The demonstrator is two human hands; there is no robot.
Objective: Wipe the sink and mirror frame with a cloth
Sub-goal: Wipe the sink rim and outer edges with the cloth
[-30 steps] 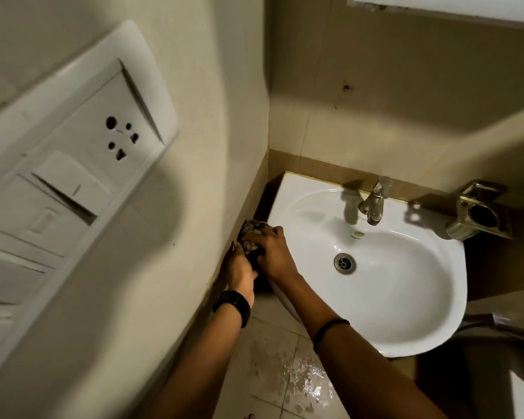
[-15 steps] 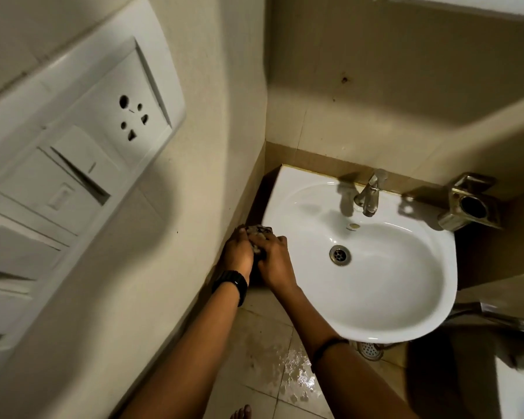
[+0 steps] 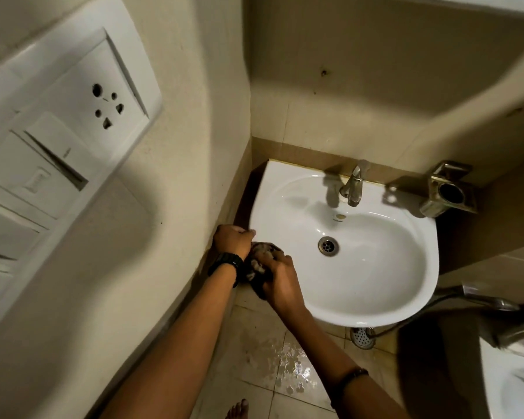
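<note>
We keep both hands, left hand and right hand, closed on the cloth (apparently wringing), pressing along the sink rim.

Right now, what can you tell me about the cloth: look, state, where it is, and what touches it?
The cloth is dark with paler patches, looks like soft fabric, and is bunched into a wad rather than spread flat. It sits at the front-left rim of the white sink, partly hanging over the edge above the floor. The right hand grips it from the near side, and the left hand is closed beside its top. Much of it is hidden by the hands.
</note>
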